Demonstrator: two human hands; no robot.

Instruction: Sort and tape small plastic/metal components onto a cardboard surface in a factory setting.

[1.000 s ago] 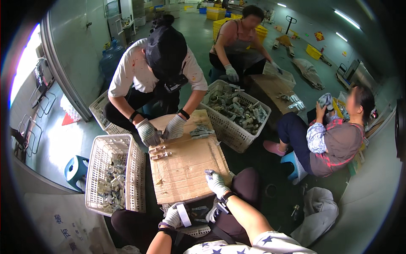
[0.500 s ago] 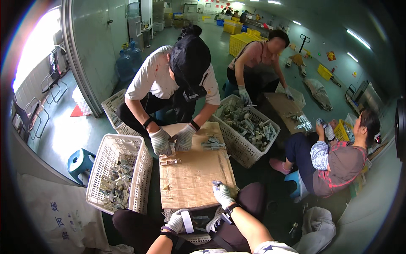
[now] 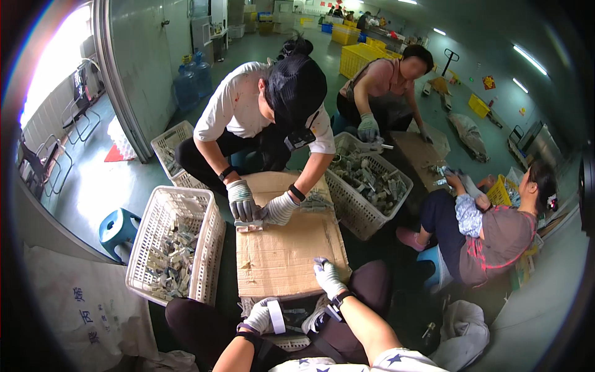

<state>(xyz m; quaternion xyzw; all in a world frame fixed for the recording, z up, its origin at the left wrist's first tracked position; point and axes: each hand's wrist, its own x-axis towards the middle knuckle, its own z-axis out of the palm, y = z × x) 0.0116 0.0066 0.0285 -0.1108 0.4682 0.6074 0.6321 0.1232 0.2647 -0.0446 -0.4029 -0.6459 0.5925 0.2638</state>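
Right hand (image 3: pixel 327 277), gloved, lay open on the near right corner of the cardboard sheet (image 3: pixel 288 251); left hand (image 3: pixel 259 317) gripped a small white piece (image 3: pixel 276 316) over the lap. Risk: leaning could tip the sheet toward the basket (image 3: pixel 176 245).

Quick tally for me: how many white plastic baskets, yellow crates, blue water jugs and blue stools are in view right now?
White plastic baskets: 3 (left, centre-right, far left)
Yellow crates: at least 3 clear (near, far, right); others too small to tell
Blue water jugs: 2
Blue stools: 2
Total: 10
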